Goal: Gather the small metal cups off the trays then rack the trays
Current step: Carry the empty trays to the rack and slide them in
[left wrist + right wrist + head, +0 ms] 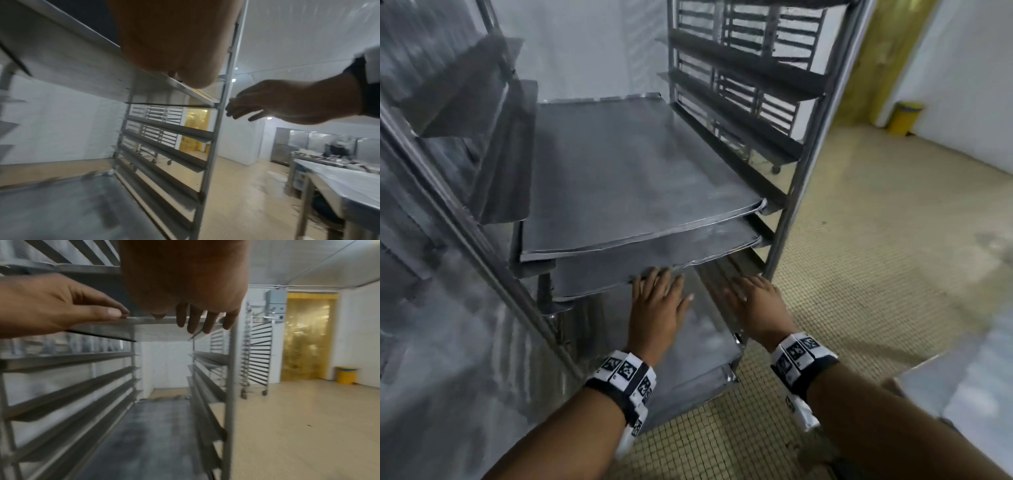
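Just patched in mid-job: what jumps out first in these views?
Two flat metal trays sit stacked on adjacent runners of a tall steel tray rack. Both hands reach at the lower tray's front edge, the left hand touching it, the right hand near the rack's post. A yellow bin stands by the far wall.

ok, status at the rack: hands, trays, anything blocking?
Left hand open, fingertips at the front edge of the second flat grey metal tray. Right hand open, holding nothing, beside the steel rack's front post. Top grey tray racked. No cups, nothing blocking.
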